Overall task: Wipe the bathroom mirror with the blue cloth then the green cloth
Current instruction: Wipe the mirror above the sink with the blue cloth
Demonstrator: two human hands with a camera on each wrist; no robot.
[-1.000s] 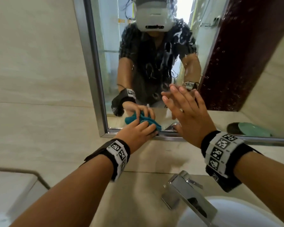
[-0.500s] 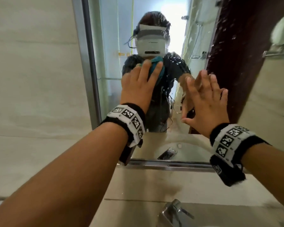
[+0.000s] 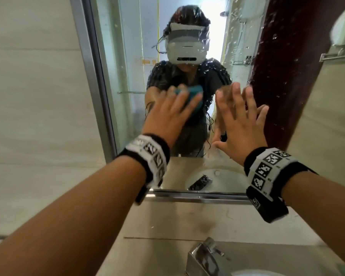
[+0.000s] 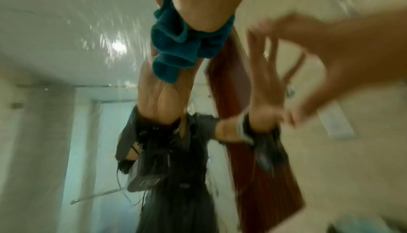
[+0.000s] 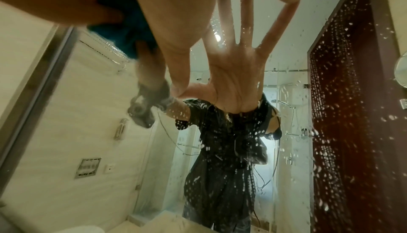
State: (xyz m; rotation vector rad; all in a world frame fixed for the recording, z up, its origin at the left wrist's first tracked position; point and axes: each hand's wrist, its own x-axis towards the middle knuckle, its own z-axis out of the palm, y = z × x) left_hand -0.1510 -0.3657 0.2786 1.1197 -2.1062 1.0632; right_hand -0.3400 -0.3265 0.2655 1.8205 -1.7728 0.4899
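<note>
The wall mirror (image 3: 127, 56) is speckled with water drops, most thickly on its right side. My left hand (image 3: 175, 108) presses the bunched blue cloth (image 3: 195, 96) flat against the glass at chest height of my reflection. In the left wrist view the blue cloth (image 4: 176, 45) bulges out from under the palm. My right hand (image 3: 241, 118) lies flat on the glass just right of it, fingers spread and holding nothing. The right wrist view shows that hand (image 5: 187, 10) meeting its own reflection, with the blue cloth (image 5: 132, 33) at the left.
A chrome tap (image 3: 205, 257) and the rim of a white basin (image 3: 257, 272) sit below my arms. The mirror's metal frame (image 3: 92, 76) borders a beige tiled wall on the left. A dark red door shows in the reflection at right.
My left hand has swept the blue cloth from the mirror's bottom edge up to face height, then a little down to chest height. The right hand has stayed flat on the glass.
</note>
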